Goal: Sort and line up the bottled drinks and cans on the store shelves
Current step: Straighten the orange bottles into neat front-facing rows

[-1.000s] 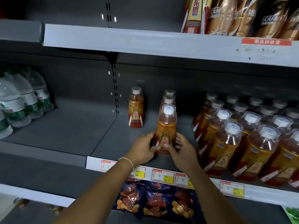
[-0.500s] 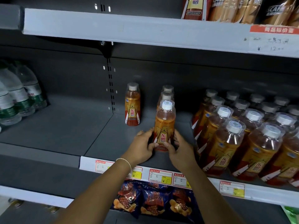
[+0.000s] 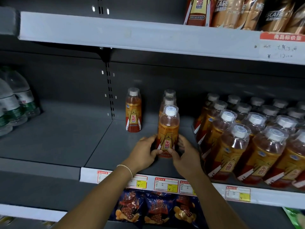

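An orange drink bottle (image 3: 168,129) with a white cap stands upright on the grey middle shelf (image 3: 105,146), at the front of a short row of two more like bottles (image 3: 169,99). My left hand (image 3: 145,152) grips its lower left side. My right hand (image 3: 184,154) grips its lower right side. A single orange bottle (image 3: 133,111) stands apart to the left, near the back. A packed block of the same orange bottles (image 3: 244,141) fills the shelf to the right.
Water bottles (image 3: 14,103) stand at the far left of the shelf. Brown coffee bottles (image 3: 257,12) line the top shelf. Snack bags (image 3: 156,210) hang below the price-tag strip (image 3: 166,184). Bare shelf lies between the water and the single orange bottle.
Both hands have slid the front orange bottle slightly back along the shelf toward the row behind it. The view has shifted a little.
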Action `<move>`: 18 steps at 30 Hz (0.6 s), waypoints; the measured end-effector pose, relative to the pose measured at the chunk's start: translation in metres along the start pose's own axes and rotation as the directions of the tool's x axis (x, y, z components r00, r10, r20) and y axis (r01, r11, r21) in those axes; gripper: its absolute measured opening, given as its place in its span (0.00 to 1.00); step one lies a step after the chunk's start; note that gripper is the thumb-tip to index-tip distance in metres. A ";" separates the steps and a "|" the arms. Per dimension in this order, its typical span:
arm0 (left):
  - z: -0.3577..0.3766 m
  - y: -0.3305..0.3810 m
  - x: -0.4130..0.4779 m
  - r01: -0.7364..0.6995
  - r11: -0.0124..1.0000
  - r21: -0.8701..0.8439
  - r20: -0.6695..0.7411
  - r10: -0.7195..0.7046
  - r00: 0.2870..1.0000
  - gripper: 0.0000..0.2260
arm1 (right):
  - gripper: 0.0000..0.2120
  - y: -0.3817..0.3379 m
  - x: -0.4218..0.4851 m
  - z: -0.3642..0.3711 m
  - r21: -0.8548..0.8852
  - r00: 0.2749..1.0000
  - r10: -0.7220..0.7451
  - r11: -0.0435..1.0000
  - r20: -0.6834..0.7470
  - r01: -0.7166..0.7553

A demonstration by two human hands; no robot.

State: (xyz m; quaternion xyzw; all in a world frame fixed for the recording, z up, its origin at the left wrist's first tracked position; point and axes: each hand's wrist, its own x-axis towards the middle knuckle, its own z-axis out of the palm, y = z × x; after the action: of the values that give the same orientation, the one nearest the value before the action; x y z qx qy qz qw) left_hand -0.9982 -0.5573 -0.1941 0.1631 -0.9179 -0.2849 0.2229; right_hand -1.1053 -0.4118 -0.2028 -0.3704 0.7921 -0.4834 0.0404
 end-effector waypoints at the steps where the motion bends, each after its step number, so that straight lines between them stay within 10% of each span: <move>1: -0.006 -0.001 0.002 -0.021 1.000 0.019 0.020 0.021 1.000 0.25 | 0.23 -0.004 -0.002 0.000 0.009 0.998 0.008 1.000 -0.065 -0.008; 6: -0.043 -0.015 0.013 -0.026 0.995 0.092 -0.027 0.029 0.999 0.17 | 0.13 -0.045 -0.013 0.010 -0.114 0.869 -0.311 0.950 -0.385 0.290; 11: -0.076 -0.042 0.013 0.146 0.988 0.045 -0.161 -0.137 0.977 0.17 | 0.13 -0.096 -0.001 0.044 -0.014 0.843 -0.449 0.885 -0.296 0.466; 18: -0.105 -0.072 0.002 0.269 0.963 0.020 -0.164 -0.262 0.951 0.23 | 0.32 -0.108 0.071 0.112 -0.057 0.999 0.025 0.998 -0.025 -0.026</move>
State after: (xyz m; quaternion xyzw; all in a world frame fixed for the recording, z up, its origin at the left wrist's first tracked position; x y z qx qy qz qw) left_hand -0.9351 -0.6617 -0.1591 0.3123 -0.8725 -0.2788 0.2521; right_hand -1.0498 -0.5664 -0.1549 -0.3556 0.8107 -0.4644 0.0265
